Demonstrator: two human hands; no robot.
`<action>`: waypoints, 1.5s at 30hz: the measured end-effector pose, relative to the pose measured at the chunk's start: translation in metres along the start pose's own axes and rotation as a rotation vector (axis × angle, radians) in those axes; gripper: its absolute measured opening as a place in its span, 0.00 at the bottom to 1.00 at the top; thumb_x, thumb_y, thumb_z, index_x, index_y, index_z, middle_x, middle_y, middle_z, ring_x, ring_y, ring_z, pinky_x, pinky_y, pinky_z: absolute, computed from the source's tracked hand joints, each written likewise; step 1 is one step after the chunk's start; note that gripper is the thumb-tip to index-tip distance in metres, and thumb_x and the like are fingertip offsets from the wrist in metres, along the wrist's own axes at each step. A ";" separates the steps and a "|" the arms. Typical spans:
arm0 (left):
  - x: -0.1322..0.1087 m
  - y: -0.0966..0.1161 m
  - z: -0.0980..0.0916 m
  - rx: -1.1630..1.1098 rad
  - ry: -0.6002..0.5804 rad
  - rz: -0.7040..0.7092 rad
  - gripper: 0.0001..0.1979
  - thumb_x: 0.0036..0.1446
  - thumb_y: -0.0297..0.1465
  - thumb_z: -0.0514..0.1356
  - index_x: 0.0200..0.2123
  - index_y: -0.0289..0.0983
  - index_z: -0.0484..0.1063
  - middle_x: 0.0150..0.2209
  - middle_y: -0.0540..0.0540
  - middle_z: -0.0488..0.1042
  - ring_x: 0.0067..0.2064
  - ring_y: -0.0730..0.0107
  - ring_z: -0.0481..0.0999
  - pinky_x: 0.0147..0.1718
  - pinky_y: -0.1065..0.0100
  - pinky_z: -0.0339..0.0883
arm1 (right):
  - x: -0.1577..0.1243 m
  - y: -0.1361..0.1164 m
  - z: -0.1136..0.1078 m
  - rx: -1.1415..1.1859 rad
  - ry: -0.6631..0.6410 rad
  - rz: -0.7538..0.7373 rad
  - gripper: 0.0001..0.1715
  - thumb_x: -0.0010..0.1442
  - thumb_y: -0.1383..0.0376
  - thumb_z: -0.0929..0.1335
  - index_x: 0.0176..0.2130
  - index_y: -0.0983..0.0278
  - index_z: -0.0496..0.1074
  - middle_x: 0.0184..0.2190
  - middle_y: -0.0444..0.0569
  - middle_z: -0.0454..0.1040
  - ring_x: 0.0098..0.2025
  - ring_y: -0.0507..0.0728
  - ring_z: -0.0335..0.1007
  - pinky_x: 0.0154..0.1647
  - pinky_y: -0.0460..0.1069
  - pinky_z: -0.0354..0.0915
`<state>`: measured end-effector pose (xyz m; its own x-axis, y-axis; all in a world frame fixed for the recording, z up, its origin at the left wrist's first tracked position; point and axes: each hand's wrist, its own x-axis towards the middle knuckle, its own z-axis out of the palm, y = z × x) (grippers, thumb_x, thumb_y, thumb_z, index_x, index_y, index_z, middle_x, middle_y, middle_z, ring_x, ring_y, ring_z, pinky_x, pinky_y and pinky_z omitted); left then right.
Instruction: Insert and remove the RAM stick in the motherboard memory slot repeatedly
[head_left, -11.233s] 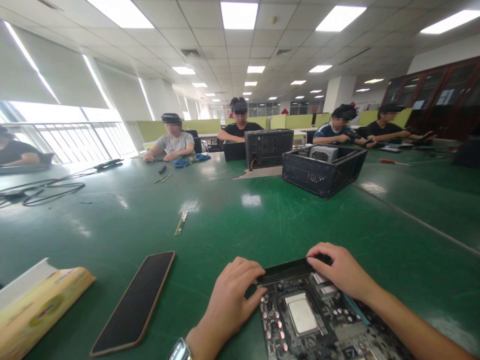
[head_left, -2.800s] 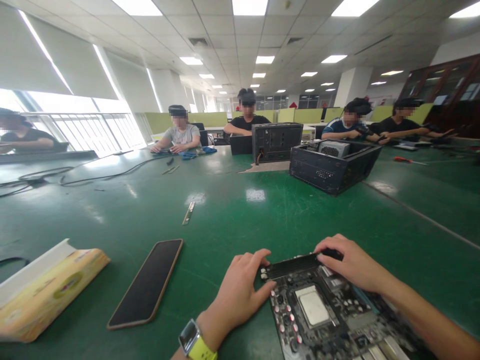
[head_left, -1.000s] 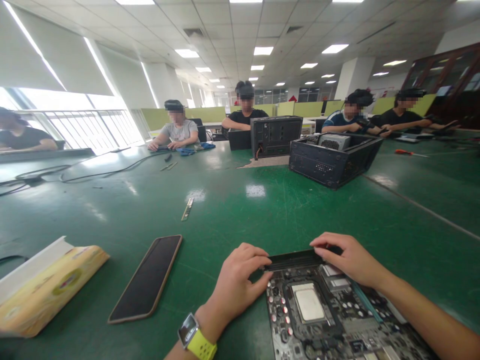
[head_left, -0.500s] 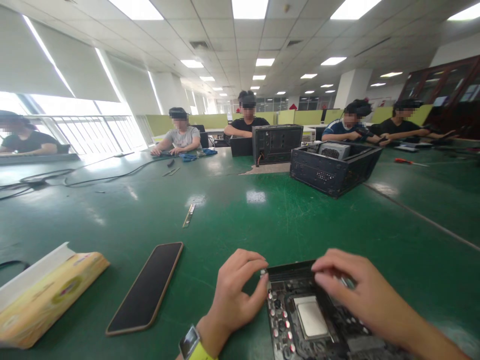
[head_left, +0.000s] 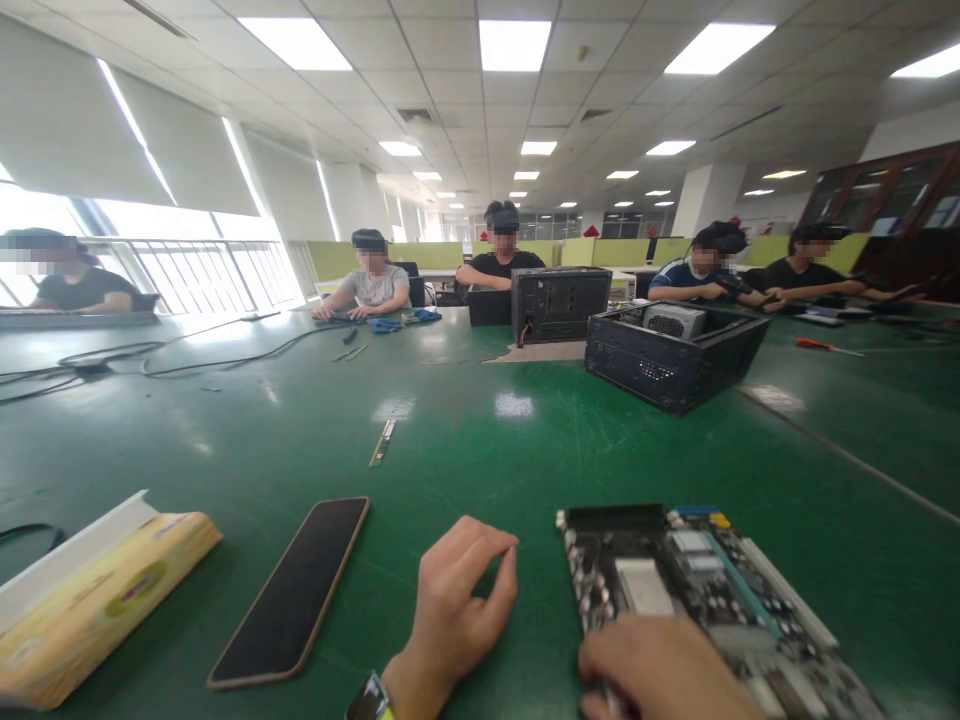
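A motherboard lies on the green table at the lower right, with a square silver processor in its socket. Over the board's near left part, my right hand has its fingers curled down at the edge, gripping the board; the fingertips are partly hidden and blurred. My left hand hovers left of the board, apart from it. Its thumb and index finger meet in a pinch, with nothing visible between them.
To the left are a phone and a tissue pack. A memory stick lies farther off. An open computer case stands at the back right, a screwdriver beyond it. Several people sit across the table.
My left hand has come off the motherboard's far corner. My right hand has moved from the board's far side to its near left part. The board has shifted right.
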<state>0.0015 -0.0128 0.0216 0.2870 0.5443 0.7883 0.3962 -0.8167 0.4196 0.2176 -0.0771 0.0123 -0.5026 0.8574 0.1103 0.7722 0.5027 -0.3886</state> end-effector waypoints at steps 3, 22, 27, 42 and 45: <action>0.001 0.002 0.001 0.003 -0.016 0.012 0.07 0.54 0.21 0.57 0.34 0.37 0.71 0.28 0.46 0.74 0.30 0.69 0.72 0.30 0.67 0.65 | 0.007 0.057 -0.029 -0.276 0.210 0.419 0.12 0.59 0.57 0.63 0.36 0.56 0.74 0.34 0.49 0.78 0.34 0.61 0.73 0.29 0.52 0.63; 0.001 0.002 0.007 0.033 -0.198 -0.044 0.05 0.56 0.25 0.56 0.33 0.37 0.72 0.30 0.46 0.74 0.33 0.68 0.73 0.34 0.67 0.68 | -0.012 0.026 -0.059 0.704 -0.153 0.238 0.29 0.56 0.48 0.64 0.53 0.57 0.67 0.38 0.47 0.76 0.26 0.53 0.72 0.23 0.47 0.64; 0.002 0.001 0.008 0.078 -0.323 -0.105 0.08 0.55 0.29 0.58 0.40 0.38 0.71 0.41 0.44 0.74 0.42 0.64 0.73 0.42 0.63 0.69 | -0.001 0.077 -0.054 0.223 0.429 0.359 0.21 0.58 0.52 0.64 0.46 0.61 0.72 0.47 0.51 0.73 0.50 0.61 0.67 0.53 0.55 0.61; -0.002 0.000 0.012 0.141 -0.542 -0.210 0.26 0.57 0.33 0.59 0.58 0.42 0.58 0.61 0.41 0.61 0.60 0.56 0.62 0.56 0.51 0.59 | 0.010 0.087 -0.035 0.139 0.271 0.375 0.17 0.59 0.55 0.62 0.43 0.57 0.73 0.38 0.47 0.76 0.42 0.59 0.70 0.46 0.55 0.62; -0.002 0.002 0.011 0.100 -0.548 -0.221 0.29 0.56 0.33 0.60 0.59 0.40 0.56 0.59 0.40 0.63 0.58 0.57 0.63 0.56 0.52 0.60 | 0.010 0.082 -0.034 0.170 0.287 0.377 0.15 0.59 0.56 0.62 0.40 0.57 0.74 0.37 0.46 0.77 0.41 0.58 0.70 0.46 0.54 0.63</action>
<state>0.0114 -0.0131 0.0154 0.5858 0.7406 0.3291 0.5704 -0.6653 0.4818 0.2887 -0.0240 0.0124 -0.0555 0.9836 0.1717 0.7932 0.1478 -0.5907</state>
